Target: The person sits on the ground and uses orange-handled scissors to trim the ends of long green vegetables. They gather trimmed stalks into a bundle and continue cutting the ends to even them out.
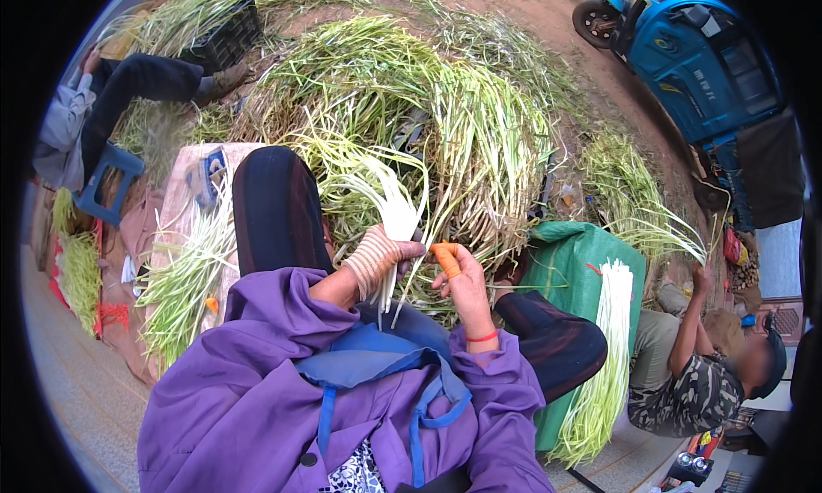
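Note:
My left hand (388, 255), its palm wrapped in striped cloth, is closed around a bunch of pale-stemmed greens (398, 213), leaf ends pointing up and away from me. Close on its right is my right hand (457, 268), with orange coverings on its fingers and a red band at the wrist. The fingertips are bent near one long thin stalk (433, 236); whether they grip it is unclear. Beyond both hands lies a large heap of untrimmed greens with brownish root ends (494, 165). A neat white-stemmed bundle (610, 326) rests on a green woven sheet (559, 262) at my right.
More greens (186, 274) lie on a pale sack (192, 156) at left. A seated person (700, 371) holds stalks at right; another (128, 101) sits upper left by a black crate (225, 40) and a blue stool (112, 178). A blue three-wheeler (700, 69) stands upper right.

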`<state>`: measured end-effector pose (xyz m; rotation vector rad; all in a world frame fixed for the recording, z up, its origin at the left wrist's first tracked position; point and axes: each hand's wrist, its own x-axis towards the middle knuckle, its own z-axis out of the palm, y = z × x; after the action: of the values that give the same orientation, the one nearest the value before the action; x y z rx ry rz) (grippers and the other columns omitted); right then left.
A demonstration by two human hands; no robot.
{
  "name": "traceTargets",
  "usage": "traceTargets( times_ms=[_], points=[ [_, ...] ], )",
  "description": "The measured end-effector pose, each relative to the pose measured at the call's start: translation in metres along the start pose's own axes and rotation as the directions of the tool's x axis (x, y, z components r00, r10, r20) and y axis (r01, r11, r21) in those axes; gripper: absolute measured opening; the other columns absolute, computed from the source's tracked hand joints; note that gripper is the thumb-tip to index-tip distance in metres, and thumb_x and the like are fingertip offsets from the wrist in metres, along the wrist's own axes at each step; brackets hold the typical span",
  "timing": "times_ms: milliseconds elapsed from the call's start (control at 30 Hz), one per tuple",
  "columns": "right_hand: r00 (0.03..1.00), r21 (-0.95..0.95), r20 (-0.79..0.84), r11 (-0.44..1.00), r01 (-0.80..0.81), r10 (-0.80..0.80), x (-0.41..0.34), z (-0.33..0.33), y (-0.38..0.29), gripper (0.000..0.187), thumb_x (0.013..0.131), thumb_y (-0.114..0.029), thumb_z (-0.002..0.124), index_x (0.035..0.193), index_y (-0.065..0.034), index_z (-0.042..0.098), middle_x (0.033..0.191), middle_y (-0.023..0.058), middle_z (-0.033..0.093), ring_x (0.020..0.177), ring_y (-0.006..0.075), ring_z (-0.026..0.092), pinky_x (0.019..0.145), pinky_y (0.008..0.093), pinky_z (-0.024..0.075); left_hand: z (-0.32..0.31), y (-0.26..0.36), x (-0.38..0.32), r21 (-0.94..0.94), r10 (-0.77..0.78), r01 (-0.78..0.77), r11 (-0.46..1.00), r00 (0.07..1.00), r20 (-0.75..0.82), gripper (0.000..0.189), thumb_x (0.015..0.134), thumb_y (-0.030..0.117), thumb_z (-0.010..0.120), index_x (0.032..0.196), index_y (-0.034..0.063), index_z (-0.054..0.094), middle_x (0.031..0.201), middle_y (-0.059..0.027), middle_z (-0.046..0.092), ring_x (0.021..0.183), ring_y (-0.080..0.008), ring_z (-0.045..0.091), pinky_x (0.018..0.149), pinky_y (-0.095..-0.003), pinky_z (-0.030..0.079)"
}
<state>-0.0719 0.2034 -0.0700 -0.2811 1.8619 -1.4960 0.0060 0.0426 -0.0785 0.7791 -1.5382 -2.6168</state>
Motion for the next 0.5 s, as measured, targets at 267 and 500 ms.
traceTargets(
  times_ms=[267, 500],
  points=[
    [0.992, 0.302, -0.009, 0.946, -0.120, 0.129, 0.036, 0.001, 0.019, 0.025, 0.097, -0.022, 0.052, 0.117, -0.0089, 0.058, 0.087, -0.0013, 0.060, 0.060, 0.0071, 0.056, 0.047, 0.0180, 0.0408, -0.003, 0.005, -0.019, -0.008, 0.023, -0.023, 1.000, 0.998, 0.050, 0.020, 0.076, 0.010, 0.071, 0.092, 0.0027, 0.062, 0.067, -0.0001, 0.057, 0.049, -0.0083, 0.050, 0.042, -0.0220, 0.039],
    [0.978, 0.578, 0.084, 0.790, -0.206, 0.193, 0.099, 0.017, 0.020, 0.033, 0.098, -0.032, 0.048, 0.117, -0.0068, 0.058, 0.100, 0.0072, 0.068, 0.066, 0.0088, 0.060, 0.051, 0.0215, 0.0444, -0.007, 0.012, -0.036, 0.044, -0.031, 0.031, 0.999, 0.999, 0.011, 0.020, 0.076, 0.012, 0.071, 0.093, 0.0053, 0.063, 0.070, 0.0001, 0.060, 0.053, -0.0081, 0.054, 0.044, -0.0210, 0.043]
  ],
)
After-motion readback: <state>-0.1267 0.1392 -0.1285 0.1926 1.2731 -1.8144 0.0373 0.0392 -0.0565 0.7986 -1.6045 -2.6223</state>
